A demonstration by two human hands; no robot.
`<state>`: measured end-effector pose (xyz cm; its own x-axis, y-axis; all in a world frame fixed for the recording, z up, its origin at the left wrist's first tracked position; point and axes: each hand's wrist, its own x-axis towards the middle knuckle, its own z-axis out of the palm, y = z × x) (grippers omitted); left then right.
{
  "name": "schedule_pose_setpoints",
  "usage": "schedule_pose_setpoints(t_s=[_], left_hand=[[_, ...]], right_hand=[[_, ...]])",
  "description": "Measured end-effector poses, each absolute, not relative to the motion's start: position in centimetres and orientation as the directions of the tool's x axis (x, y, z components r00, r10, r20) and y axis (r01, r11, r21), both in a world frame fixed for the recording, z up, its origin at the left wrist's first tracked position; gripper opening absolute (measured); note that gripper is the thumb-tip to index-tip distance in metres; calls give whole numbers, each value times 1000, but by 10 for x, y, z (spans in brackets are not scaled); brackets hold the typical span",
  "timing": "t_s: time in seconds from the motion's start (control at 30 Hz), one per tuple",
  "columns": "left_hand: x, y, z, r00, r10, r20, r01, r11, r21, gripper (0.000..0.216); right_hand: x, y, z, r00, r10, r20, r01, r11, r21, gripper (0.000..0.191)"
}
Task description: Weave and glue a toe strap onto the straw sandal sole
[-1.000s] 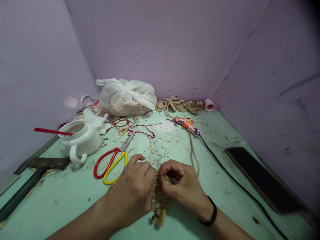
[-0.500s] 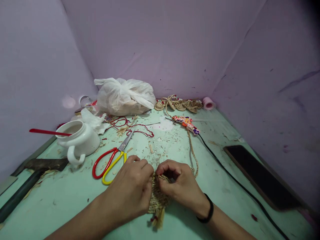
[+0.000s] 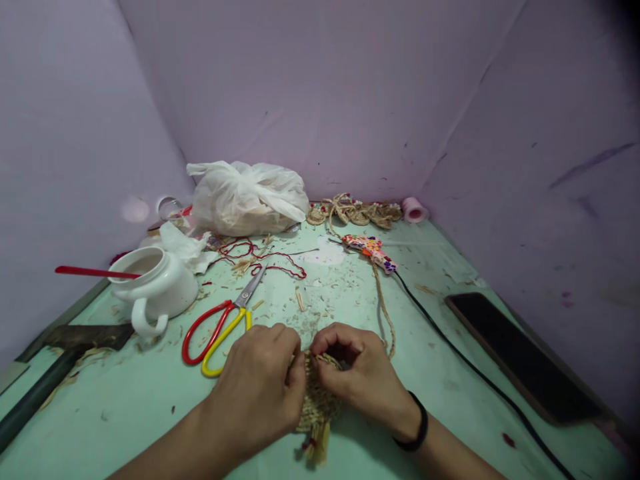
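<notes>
Near the front of the table, a small woven straw piece (image 3: 320, 403) is held between my two hands. A pale tassel and small dark red beads hang from its lower end. My left hand (image 3: 265, 377) is closed on its left edge, the fingertips mostly hidden behind the knuckles. With thumb and forefinger, my right hand (image 3: 357, 373) pinches the top edge; a black band circles that wrist. Just beyond my left hand lie scissors (image 3: 244, 301) with one red and one yellow handle.
A white pot (image 3: 165, 283) with a red stick stands left, by a hammer (image 3: 85, 339). A tied plastic bag (image 3: 250, 200), red thread (image 3: 287, 270) and straw ornaments (image 3: 357, 213) lie farther back. A patterned glue gun (image 3: 370, 250) trails its black cord rightward near a phone (image 3: 520, 357).
My left hand has shifted slightly, its fingers lower and more curled at the straw piece's edge. My right hand keeps its pinch. The whole view has moved a little.
</notes>
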<state>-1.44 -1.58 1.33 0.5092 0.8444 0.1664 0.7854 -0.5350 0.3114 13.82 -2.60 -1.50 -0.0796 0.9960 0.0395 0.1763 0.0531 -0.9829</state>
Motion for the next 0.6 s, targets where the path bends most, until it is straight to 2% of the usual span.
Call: schedule_pose_setpoints(t_s=[0.2,0.3,0.37,0.5,0.6], left_hand=[[-18,-12,16,509,859,-48,781,-438,445,25],[-22,-7,16,440,891,-108,787,-325,524,22],[-25,-2,17,364,925,-113,761,-225,608,20],[-29,12,18,201,971,-128,524,4,852,18],[-28,18,17,96,963,-250,174,231,957,22]], right_hand=[[143,-22,-15,-113,993,-30,54,-24,-998,7],[147,-20,-13,-149,987,-58,-11,-60,-998,12],[154,-18,-10,-99,994,-38,-10,-39,-999,17],[169,-14,-5,151,988,17,21,14,-1000,16],[170,-13,-5,140,989,-40,-40,-35,-999,18]])
